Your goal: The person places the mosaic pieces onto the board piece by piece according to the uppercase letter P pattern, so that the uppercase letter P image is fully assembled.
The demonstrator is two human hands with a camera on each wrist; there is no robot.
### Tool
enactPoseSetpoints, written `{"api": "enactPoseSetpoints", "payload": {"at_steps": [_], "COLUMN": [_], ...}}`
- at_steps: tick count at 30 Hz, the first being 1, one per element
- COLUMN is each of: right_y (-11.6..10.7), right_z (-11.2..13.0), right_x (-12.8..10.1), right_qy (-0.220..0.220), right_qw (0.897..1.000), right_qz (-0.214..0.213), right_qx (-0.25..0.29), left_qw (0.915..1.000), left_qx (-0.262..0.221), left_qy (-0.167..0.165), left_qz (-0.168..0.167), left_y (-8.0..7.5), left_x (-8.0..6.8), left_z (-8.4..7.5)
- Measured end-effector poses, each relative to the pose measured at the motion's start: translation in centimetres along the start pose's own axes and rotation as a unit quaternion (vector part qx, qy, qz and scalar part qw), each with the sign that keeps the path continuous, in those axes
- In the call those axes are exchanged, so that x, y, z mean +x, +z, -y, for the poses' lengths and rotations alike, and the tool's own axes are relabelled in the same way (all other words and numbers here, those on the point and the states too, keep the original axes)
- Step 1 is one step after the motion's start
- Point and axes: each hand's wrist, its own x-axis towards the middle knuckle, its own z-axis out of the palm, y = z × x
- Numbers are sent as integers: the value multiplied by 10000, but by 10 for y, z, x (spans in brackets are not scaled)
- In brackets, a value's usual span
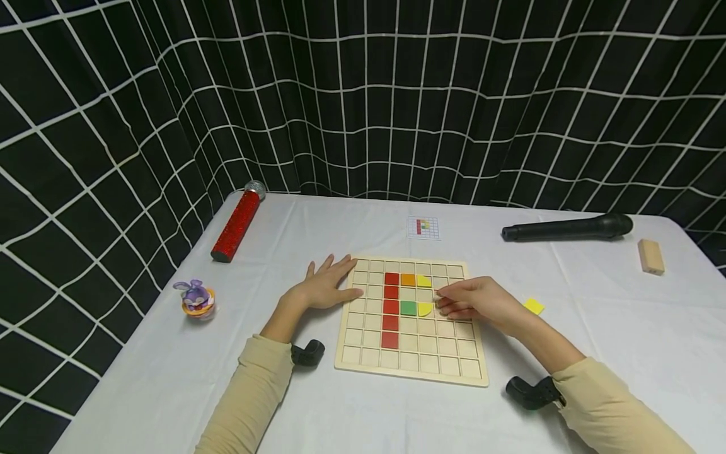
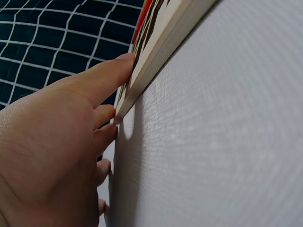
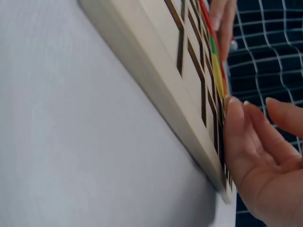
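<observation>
Wooden grid board (image 1: 409,353) | left hand (image 1: 326,287) steadies edge | right hand (image 1: 476,299) touches yellow piece (image 1: 425,308)

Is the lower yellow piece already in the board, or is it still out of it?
In. The lower yellow piece lies in a cell of the board, beside the green tile; the right hand touches its edge.

Five red tiles (image 1: 391,307), one orange tile (image 1: 408,279), one green tile (image 1: 408,308), two yellow quarter-round tiles (image 1: 423,281), one loose yellow square (image 1: 533,306)
</observation>
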Motion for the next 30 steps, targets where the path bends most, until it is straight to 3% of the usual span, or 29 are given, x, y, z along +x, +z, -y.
{"api": "enactPoseSetpoints", "payload": {"at_steps": [6,17,30], "right_y": [-14,-37,-70], "right_z": [-1,-1,-11], "right_x": [-5,-18,-30], "right_qy": [57,-127,-215], "right_qw": [9995,9997,9974], "right_qz": [85,25,-370], "right_qx": [296,213,586], "left_qw": [10000,10000,10000], "left_qx": [-57,-44,-35], "left_qy": [37,39,26], "left_qz": [14,31,27], "left_y": [-1,-1,-1], "left_x": [-1,-1,-2], "left_z": [0,0,-1]}}
